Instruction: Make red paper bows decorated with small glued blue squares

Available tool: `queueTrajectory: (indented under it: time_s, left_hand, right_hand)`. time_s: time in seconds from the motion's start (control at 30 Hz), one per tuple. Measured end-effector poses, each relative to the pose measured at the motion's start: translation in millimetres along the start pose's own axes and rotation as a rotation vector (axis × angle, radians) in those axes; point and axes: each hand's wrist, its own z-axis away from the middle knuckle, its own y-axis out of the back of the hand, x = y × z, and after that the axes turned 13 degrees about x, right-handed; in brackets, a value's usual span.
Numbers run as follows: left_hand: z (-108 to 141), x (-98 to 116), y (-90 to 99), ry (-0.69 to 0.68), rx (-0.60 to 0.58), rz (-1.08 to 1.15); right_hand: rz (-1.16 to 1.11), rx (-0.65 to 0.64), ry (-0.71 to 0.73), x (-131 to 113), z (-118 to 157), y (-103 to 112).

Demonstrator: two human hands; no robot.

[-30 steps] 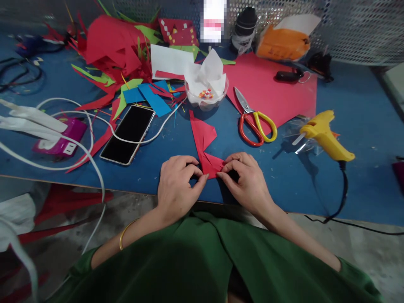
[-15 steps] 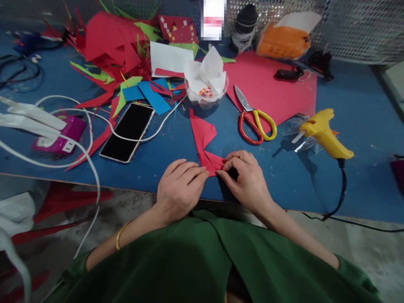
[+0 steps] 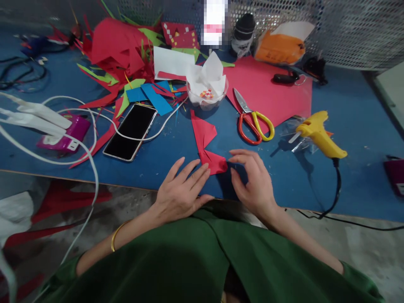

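Observation:
A folded red paper piece lies on the blue table near its front edge, its lower right end curled up. My left hand rests flat with fingers spread, fingertips pressing the lower left part of the paper. Just right of the curled end is my right hand, thumb and fingers apart, with nothing between them. Scissors with one red and one yellow handle lie beyond my right hand, blades partly over a large red paper sheet.
A yellow glue gun sits at the right with its black cord. A phone under a white cable, a purple power strip and paper scraps occupy the left. A paper-lined plastic bowl stands behind.
My right hand has let go of the red paper's end and moved slightly right, fingers parting. That end now curls upward. My left fingers have spread on the paper.

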Motion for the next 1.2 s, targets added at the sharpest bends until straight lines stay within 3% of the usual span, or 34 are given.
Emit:
queueTrajectory:
  time_s: [0.13,0.27,0.4,0.63,0.8,1.2]
  left_hand:
    - [-0.1,-1.2,0.7,0.032,-0.034,0.020]
    - [-2.8,-1.6,4.8,0.112,-0.112,0.107]
    - [-9.1,-2.1,12.3,0.136,-0.189,0.095]
    - [-14.5,-7.6,16.2,0.045,-0.189,0.115]
    - [-12.5,-13.0,15.9,0.125,-0.236,0.196]
    - [-12.2,-20.3,8.1,0.103,-0.187,0.095]
  right_hand:
    - [0.027,-0.199,0.312,-6.5,11.4,5.2]
    - [0.177,-0.305,0.406,-7.2,18.0,4.0]
    - [0.264,-0.324,0.486,-6.6,19.3,3.1]
    - [0.274,-0.302,0.481,-8.4,19.5,1.4]
    - [0.279,-0.308,0.474,-8.8,20.5,0.9]
    - [0.264,-0.323,0.457,-6.5,20.8,0.1]
